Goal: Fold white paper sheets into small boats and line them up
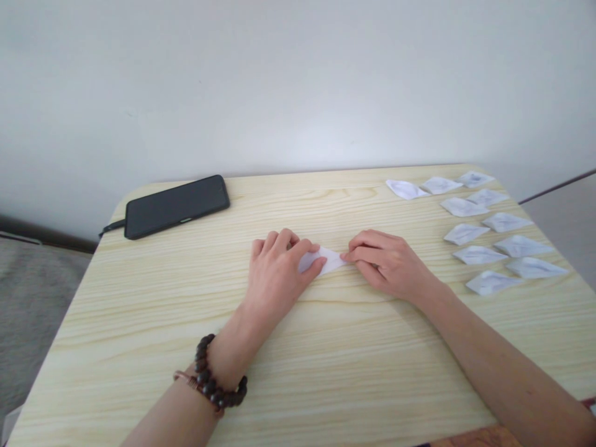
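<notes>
A small folded white paper piece (331,259) lies on the pale wooden table (139,323) near its middle. My left hand (277,270) rests over the paper's left end, fingers curled and pressing it down; a dark bead bracelet (212,382) circles that wrist. My right hand (386,264) pinches the paper's right tip with fingers closed. Most of the paper is hidden under my left fingers.
Several folded white paper boats (484,233) lie in rows at the table's far right. A black phone (177,205) with a cable plugged in lies at the far left, close to the white wall (298,81). Grey floor (28,310) shows left of the table.
</notes>
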Tool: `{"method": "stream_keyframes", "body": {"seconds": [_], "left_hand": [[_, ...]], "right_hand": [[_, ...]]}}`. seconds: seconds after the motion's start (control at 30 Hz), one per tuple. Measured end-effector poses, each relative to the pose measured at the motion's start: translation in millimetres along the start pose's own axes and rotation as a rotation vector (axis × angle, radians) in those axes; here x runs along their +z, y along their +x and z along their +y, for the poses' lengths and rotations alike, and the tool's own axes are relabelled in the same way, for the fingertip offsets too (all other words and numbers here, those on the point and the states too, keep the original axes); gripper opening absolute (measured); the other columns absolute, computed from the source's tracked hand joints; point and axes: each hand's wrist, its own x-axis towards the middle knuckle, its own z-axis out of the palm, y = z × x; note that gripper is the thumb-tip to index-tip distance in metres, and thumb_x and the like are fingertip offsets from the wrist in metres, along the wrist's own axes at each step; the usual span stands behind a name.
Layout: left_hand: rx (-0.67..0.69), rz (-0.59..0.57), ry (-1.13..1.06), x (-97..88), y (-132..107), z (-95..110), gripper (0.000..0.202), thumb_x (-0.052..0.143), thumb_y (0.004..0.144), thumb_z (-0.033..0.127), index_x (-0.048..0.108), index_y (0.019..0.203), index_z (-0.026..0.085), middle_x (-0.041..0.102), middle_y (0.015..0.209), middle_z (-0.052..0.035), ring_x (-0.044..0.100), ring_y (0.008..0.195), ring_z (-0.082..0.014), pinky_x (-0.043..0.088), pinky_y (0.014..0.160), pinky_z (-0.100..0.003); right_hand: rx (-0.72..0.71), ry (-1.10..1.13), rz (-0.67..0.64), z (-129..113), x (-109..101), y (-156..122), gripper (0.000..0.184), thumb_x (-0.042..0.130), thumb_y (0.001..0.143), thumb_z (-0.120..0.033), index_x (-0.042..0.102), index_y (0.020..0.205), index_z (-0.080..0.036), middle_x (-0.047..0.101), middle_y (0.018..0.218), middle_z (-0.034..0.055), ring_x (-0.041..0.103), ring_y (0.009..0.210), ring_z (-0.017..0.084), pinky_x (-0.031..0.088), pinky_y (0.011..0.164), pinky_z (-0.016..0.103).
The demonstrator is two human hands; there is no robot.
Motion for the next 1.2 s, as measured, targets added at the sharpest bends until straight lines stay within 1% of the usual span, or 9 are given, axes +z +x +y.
{"method": "stream_keyframes", "body": {"seconds": [0.13,0.2,0.27,0.37,0.53,0.73,0.93,1.07,1.2], "left_hand": [[0.030,-0.003,-0.030,1.0,0.6,-2.4,0.023,0.067,0.085,0.037,0.070,0.105,0.026,0.063,0.109,-0.0064,0.053,0.101,-0.0259,0.037,0.085,-0.041],[0.046,0.003,-0.039,2.0,0.6,-3.4,0.031,0.067,0.085,0.036,0.067,0.114,0.026,0.062,0.116,-0.0068,0.051,0.106,-0.0270,0.037,0.088,-0.042],[0.067,0.007,-0.055,3.0,0.5,-4.3,0.029,0.065,0.087,0.035,0.067,0.115,0.027,0.063,0.117,-0.0060,0.051,0.107,-0.0267,0.037,0.087,-0.042],[0.073,-0.003,-0.117,3.0,1.1,-5.4,0.018,0.065,0.088,0.031,0.070,0.105,0.027,0.066,0.112,-0.0040,0.053,0.107,-0.0247,0.037,0.087,-0.040],[0.006,-0.045,-0.259,-0.6,4.9,-5.5,0.013,0.074,0.080,0.027,0.068,0.091,0.023,0.070,0.105,-0.0009,0.056,0.104,-0.0223,0.037,0.090,-0.039],[-0.050,-0.049,-0.409,-3.9,7.1,-2.5,0.005,0.069,0.083,0.027,0.068,0.083,0.022,0.074,0.086,0.0012,0.064,0.088,-0.0198,0.039,0.089,-0.040],[-0.012,-0.069,-0.498,-7.4,4.9,-0.1,0.009,0.068,0.083,0.027,0.073,0.077,0.023,0.074,0.080,0.0001,0.065,0.080,-0.0183,0.042,0.086,-0.039],[-0.021,-0.027,-0.488,-7.2,3.2,1.8,0.009,0.071,0.080,0.021,0.071,0.071,0.020,0.072,0.072,0.0004,0.063,0.072,-0.0167,0.043,0.083,-0.037],[-0.065,-0.036,-0.487,-7.5,4.6,0.9,0.016,0.071,0.080,0.030,0.071,0.067,0.019,0.069,0.065,-0.0004,0.060,0.064,-0.0155,0.046,0.074,-0.034]], "right_hand": [[0.017,0.010,0.075,-1.6,3.6,1.2,0.022,0.050,0.086,-0.007,0.071,0.086,-0.016,0.067,0.087,0.0064,0.062,0.074,0.015,0.050,0.068,0.029],[0.048,0.008,0.066,-4.3,5.9,3.7,0.021,0.052,0.086,-0.009,0.071,0.096,-0.015,0.067,0.092,0.0081,0.063,0.078,0.016,0.051,0.071,0.029],[0.081,-0.006,0.035,-6.9,7.7,6.3,0.021,0.054,0.088,-0.014,0.069,0.102,-0.015,0.066,0.095,0.0090,0.063,0.082,0.018,0.052,0.074,0.032],[0.128,-0.019,-0.001,-8.7,9.4,9.1,0.020,0.054,0.092,-0.023,0.069,0.104,-0.018,0.064,0.098,0.0086,0.063,0.085,0.019,0.052,0.076,0.034],[0.138,0.031,-0.038,-9.3,10.4,11.1,0.020,0.053,0.095,-0.029,0.067,0.106,-0.019,0.063,0.099,0.0082,0.062,0.088,0.019,0.051,0.079,0.035],[0.088,0.127,-0.027,-12.7,11.9,13.5,0.017,0.050,0.096,-0.025,0.063,0.090,-0.018,0.063,0.086,0.0056,0.058,0.078,0.016,0.047,0.072,0.030],[0.069,0.124,-0.036,-16.0,12.8,13.9,0.016,0.048,0.095,-0.023,0.060,0.086,-0.019,0.062,0.080,0.0039,0.056,0.073,0.016,0.043,0.071,0.030],[0.027,0.105,-0.063,-18.0,12.9,14.9,0.020,0.046,0.095,-0.018,0.058,0.080,-0.019,0.061,0.075,0.0025,0.054,0.069,0.015,0.040,0.067,0.029],[0.014,0.158,-0.073,-15.6,9.5,16.4,0.019,0.046,0.095,-0.019,0.057,0.080,-0.019,0.061,0.074,0.0024,0.054,0.069,0.014,0.041,0.067,0.028]]}}
